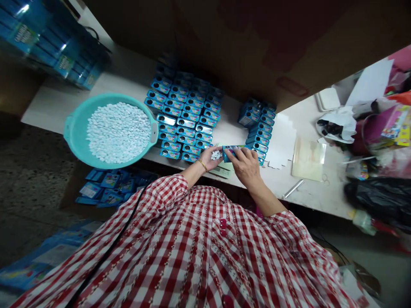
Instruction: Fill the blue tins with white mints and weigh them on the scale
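Note:
My left hand [212, 159], with a gold bangle at the wrist, is cupped palm up around a small heap of white candies [216, 155]. My right hand [246, 167] grips a small blue carton [228, 153], tilted so that one end meets the left palm. Whether candies are passing between carton and palm, I cannot tell. Left of my hands, several rows of blue cartons [185, 124] stand with dark round openings on top. A shorter group of the same cartons [259, 132] stands beyond my right hand.
A turquoise basin [72, 147] full of white candies is at the table's left. Wrapped blue packs [61, 51] stand behind it; a box of flat blue cartons [109, 186] sits below. A large brown board [224, 47] rises behind. A metal tube [293, 188] and bags lie right.

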A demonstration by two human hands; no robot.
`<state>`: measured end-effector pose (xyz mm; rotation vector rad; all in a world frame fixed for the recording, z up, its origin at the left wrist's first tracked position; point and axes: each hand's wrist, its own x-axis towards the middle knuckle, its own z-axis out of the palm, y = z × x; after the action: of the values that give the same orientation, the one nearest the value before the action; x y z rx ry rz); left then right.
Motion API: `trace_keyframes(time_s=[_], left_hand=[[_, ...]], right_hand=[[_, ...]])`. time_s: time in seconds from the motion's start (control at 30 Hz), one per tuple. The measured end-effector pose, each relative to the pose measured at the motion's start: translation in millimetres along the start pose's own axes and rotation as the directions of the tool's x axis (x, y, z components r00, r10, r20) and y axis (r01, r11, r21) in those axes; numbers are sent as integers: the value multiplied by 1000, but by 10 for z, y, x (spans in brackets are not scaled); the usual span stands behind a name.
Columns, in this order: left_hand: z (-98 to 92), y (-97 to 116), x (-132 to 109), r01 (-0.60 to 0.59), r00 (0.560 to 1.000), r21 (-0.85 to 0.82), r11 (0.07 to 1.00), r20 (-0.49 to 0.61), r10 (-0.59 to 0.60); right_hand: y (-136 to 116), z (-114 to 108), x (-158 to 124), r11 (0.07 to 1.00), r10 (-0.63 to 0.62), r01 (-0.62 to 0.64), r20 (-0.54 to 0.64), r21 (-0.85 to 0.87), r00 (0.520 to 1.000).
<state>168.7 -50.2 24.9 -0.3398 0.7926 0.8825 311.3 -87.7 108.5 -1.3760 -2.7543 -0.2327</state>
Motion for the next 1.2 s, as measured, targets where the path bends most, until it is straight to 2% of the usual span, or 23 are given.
trace_keyframes(time_s=[0.17,0.37,0.5,0.6,0.73,0.83,0.9,1.0,1.13,1.2], left_hand=[[-4,-14,19,7,997,31,999,77,-10],[-31,-22,51,14,1000,35,999,12,-15],[-9,-17,36,32,999,77,997,34,-35],[15,-13,31,41,999,103,994,12,-43],[7,-9,61,46,999,97,994,14,-48],[-15,16,51,23,1000,49,999,11,-24],[-36,70,-2,22,1000,27,999,-19,-22],[-89,241,-150,47,998,16,999,-46,-46],[-218,617,-417,-5,1000,-32,999,2,5],[-294,803,-562,-59,998,-62,996,-2,59]], right_hand=[[-12,-54,-38,1000,24,-23,-36,9,999],[-2,-4,-104,994,106,-104,-54,34,993],[-25,10,-137,997,63,-62,-42,35,997],[-45,33,-145,998,48,-46,-29,41,998],[-33,18,-140,989,98,-99,13,114,995],[44,72,-156,953,193,-186,-6,240,981],[122,206,-203,884,300,-259,-48,390,953],[214,545,-300,693,475,-334,-56,639,878],[181,1056,-307,369,597,-364,82,855,798],[127,1248,-249,293,614,-368,121,882,780]])
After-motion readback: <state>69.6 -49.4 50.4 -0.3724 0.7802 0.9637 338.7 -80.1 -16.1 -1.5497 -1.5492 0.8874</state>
